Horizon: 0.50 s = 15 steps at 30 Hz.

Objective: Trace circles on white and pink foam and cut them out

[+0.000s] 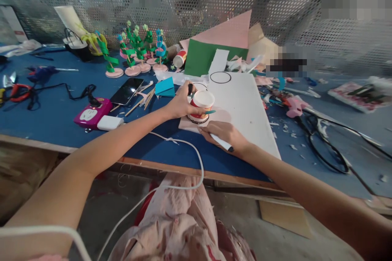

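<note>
My left hand point(186, 104) is closed round a red and white cup point(203, 100), pressing it onto the white board point(241, 106). A small black piece, perhaps a marker cap, shows by its fingers. In my right hand point(225, 132) is a white marker point(221, 142) with a black end; its tip is by the cup's base, where a dark curved line shows. Farther up the board is a drawn black circle point(220, 77). Part of another drawn curve appears behind the cup.
Several small paper trees point(139, 49) stand at the back left. Nearer lie a phone point(128, 91), wooden sticks point(147, 100), blue paper point(165, 87) and a purple socket block point(94, 112) with a white cable. Black-handled scissors point(324, 147) and paper scraps lie right of the board.
</note>
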Motion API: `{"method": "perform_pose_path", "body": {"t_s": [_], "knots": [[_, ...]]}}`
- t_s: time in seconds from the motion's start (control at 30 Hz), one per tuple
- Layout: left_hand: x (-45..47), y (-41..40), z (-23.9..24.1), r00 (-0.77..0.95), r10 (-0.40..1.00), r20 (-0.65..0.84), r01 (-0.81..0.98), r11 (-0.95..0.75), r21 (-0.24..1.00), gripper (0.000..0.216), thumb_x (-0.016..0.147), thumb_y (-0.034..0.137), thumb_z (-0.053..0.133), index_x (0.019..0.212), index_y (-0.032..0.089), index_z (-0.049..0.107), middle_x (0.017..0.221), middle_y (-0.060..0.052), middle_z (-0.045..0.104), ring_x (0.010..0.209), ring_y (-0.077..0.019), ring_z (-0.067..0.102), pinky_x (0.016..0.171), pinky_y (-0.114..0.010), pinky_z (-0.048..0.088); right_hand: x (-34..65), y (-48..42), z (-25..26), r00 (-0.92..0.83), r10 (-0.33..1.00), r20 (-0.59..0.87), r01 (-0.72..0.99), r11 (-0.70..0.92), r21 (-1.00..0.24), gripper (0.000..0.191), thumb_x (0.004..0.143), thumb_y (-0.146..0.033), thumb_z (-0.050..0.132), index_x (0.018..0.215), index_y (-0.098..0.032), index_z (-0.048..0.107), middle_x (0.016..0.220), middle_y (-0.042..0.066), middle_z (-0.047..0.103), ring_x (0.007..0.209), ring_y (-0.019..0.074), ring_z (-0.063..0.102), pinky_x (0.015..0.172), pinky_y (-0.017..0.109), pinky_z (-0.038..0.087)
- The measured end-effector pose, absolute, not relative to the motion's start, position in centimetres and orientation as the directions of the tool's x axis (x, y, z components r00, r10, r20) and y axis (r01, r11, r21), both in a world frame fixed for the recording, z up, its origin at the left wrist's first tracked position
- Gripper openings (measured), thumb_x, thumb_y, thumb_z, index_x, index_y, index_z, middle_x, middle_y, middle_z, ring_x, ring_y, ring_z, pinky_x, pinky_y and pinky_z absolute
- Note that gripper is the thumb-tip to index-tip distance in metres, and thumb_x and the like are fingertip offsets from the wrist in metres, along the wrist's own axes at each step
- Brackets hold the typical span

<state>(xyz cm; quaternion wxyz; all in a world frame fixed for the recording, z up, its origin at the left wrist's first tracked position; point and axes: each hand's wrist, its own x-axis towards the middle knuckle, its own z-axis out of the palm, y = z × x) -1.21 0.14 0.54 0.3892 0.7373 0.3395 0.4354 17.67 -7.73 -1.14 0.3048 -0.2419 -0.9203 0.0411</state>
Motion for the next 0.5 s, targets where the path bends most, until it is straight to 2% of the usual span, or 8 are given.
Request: {"method": "perform_pose_path", "body": {"t_s": [0.23, 0.37, 0.5], "knots": [[-1.1, 0.3, 0.3, 0.395, 0.836, 0.381, 0.16, -0.471, 0.868, 0.071, 0.047, 0.027, 0.092, 0.08, 0.024, 0.028, 0.085, 0.003, 0.036, 0.085, -0.0152, 0.044, 0.086, -0.036, 0.042, 16.0, -7.2, -2.0, -0.706, 0.487, 0.514, 0.5, 0.857, -0.125, 0.028, 0.099, -0.021, 0.038, 0.074, -0.022, 0.051, 0.064, 0.003, 0.056, 0.057, 0.0144, 0.05, 0.058, 0.027, 0.039], [-1.1, 0.4, 0.3, 0.399, 0.833, 0.384, 0.156, -0.474, 0.866, 0.073, 0.046, 0.029, 0.092, 0.08, 0.024, 0.029, 0.084, 0.004, 0.037, 0.085, -0.0154, 0.043, 0.084, -0.035, 0.041, 15.0, -7.3, -1.3, -0.747, 0.467, 0.472, 0.525, 0.851, -0.011, 0.03, 0.099, -0.018, 0.032, 0.08, -0.019, 0.055, 0.065, 0.005, 0.058, 0.057, 0.0156, 0.051, 0.056, 0.028, 0.038], [-1.0, 0.6, 0.2, 0.39, 0.828, 0.403, 0.156, -0.491, 0.857, 0.071, 0.044, 0.027, 0.092, 0.079, 0.024, 0.03, 0.083, 0.004, 0.035, 0.081, -0.0138, 0.041, 0.08, -0.033, 0.04, 14.1, -7.4, -0.5, -0.773, 0.497, 0.396, 0.577, 0.809, 0.11, 0.026, 0.097, -0.015, 0.035, 0.085, -0.017, 0.058, 0.07, 0.007, 0.062, 0.061, 0.0172, 0.054, 0.053, 0.028, 0.034]]}}
